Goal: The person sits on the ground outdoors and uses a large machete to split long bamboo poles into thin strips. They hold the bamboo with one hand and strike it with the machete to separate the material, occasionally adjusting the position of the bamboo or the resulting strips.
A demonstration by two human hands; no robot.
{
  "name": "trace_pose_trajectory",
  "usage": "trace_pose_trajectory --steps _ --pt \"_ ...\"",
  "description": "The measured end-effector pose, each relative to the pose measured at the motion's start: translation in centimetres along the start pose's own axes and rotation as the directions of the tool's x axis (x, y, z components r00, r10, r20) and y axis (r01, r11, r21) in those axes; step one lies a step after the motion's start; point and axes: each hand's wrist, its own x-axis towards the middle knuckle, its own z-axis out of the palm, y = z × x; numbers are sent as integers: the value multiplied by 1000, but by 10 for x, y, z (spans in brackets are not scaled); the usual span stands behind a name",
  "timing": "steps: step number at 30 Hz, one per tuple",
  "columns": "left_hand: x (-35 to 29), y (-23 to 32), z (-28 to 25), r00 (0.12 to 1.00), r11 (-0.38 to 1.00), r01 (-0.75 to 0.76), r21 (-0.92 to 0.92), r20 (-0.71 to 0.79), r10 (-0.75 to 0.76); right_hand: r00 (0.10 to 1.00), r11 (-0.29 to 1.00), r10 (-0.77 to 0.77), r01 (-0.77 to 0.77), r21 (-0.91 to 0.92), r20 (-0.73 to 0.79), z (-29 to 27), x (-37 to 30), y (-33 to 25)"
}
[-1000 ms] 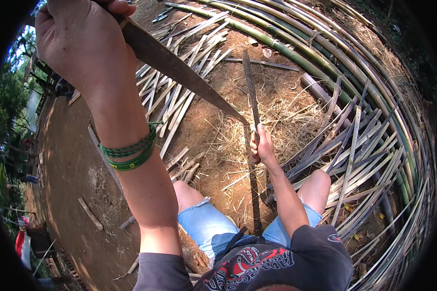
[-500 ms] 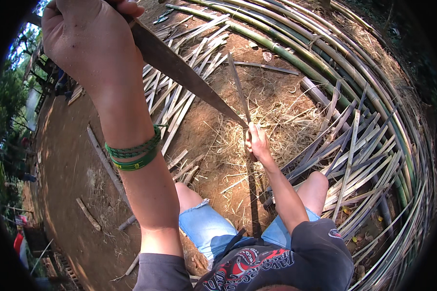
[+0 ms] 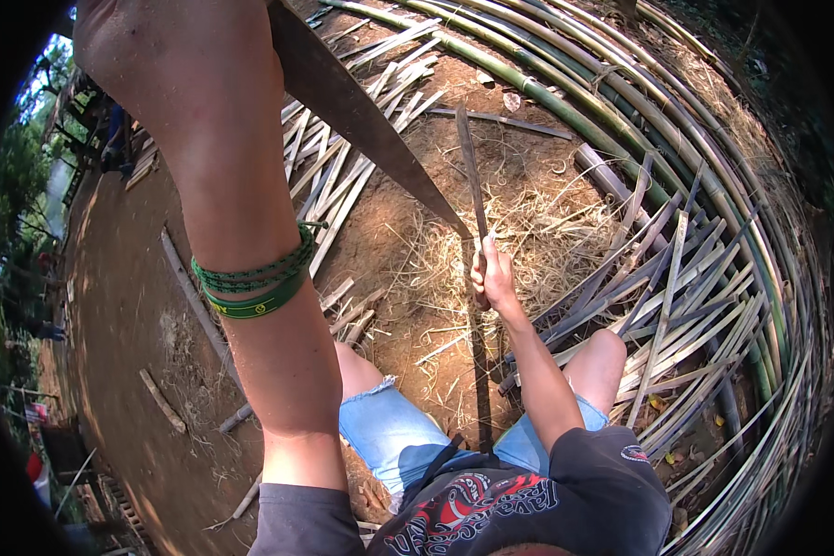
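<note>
My left hand (image 3: 171, 42) is raised high at the upper left, its fingers cut off by the picture's top edge. From it a broad dark blade (image 3: 361, 120), tapering like a handsaw's, slants down to the right. Its tip ends just above my right hand (image 3: 494, 276), in front of my knees. That hand is closed round the lower end of a narrow dark strip (image 3: 471, 167), which points up and away. The blade tip and the strip come close together there; whether they touch I cannot tell.
Pale split bamboo strips (image 3: 343, 199) lie in a pile beyond my left arm. More strips (image 3: 667, 315) heap up at my right knee. Long green bamboo poles (image 3: 519, 79) curve along the far right. Dry shavings (image 3: 556, 232) cover the earth ahead.
My left hand has risen and come nearer, so its fingers have left the picture. The blade has tilted steeper, its tip slightly left. My right hand and strip have barely moved.
</note>
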Motion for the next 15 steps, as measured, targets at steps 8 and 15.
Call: trace_pose_trajectory --steps 8,15 --pt "30 -10 -4 1000 1000 -14 11 -8 15 937 936 349 -350 -31 -33 -18 4 45" --pt "4 -2 8 1000 999 15 47 -17 -14 990 934 -141 135 -330 4 0 4 22"
